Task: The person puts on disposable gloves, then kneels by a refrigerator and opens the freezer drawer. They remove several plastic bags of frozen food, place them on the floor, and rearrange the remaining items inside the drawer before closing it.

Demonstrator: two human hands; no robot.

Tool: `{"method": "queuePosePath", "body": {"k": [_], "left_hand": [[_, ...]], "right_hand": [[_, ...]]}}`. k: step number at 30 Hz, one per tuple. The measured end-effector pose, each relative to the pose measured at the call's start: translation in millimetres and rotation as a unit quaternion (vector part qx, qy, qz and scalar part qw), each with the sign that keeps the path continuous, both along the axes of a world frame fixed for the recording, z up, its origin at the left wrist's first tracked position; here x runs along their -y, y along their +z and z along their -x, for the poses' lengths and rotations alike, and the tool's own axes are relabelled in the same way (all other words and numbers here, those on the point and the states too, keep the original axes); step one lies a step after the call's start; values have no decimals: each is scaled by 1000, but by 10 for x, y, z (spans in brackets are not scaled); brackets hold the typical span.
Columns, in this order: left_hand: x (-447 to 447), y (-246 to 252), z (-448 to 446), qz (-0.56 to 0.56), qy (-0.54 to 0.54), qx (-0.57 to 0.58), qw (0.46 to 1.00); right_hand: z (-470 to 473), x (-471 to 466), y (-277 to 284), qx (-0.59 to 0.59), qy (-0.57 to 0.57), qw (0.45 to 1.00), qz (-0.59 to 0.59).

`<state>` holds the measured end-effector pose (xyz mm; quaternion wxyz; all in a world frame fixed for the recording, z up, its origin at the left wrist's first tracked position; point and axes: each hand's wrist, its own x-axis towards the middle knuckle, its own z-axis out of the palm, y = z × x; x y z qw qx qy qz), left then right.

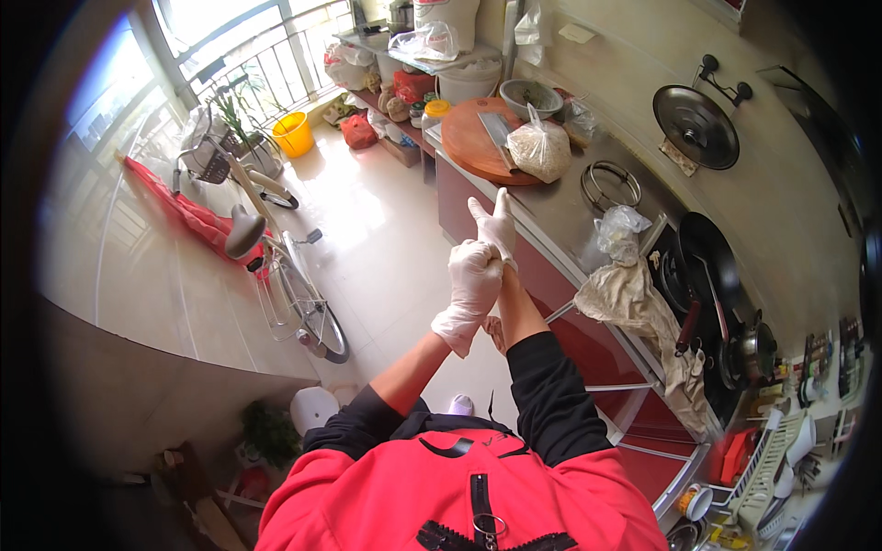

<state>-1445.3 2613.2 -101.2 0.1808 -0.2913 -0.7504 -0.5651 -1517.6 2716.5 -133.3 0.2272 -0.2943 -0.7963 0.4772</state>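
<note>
Both of my hands wear thin white disposable gloves and are raised in front of my chest. My left hand (474,275) is curled closed at my right wrist, its fingers pinching the cuff of the right glove (508,256). Just beyond it, my right hand (495,224) points away from me with two digits spread and nothing held; its other fingers are partly hidden. Past the fingertips, a round wooden chopping board (470,141) lies on the counter. On it are a cleaver (497,138) and a knotted clear plastic bag (539,150) of pale food.
Along the right runs a metal counter (592,148) with a beige cloth (630,296), a black wok (710,255) and a pot (758,344). A dish rack (765,468) stands lower right. At left, a bicycle (286,275) leans by the wall; a yellow bucket (293,135) is beyond.
</note>
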Motion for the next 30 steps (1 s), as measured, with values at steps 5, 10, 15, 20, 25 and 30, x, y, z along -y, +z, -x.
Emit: {"method": "queuePosePath", "body": {"k": [5,10,15,20,25,30], "left_hand": [[-104,-6,182,-38,-98,43,994],[-142,-49,546,45,-80,28,995],[-391,-29,1550,49,106,-138,983],[-474,20,2358,208,99,-107,967],[-234,-5,2586,318,-210,19,924],[-358,24,2826,334,-214,-169,902]], "right_hand": [[334,-312,187,49,41,989,-130],[948,-600,330,-324,57,883,333],[1579,-712,420,-473,7,658,586],[2094,-739,494,-530,36,581,616],[2238,-1008,382,-618,-53,456,638],[2367,-1119,355,-364,-218,843,330]]}}
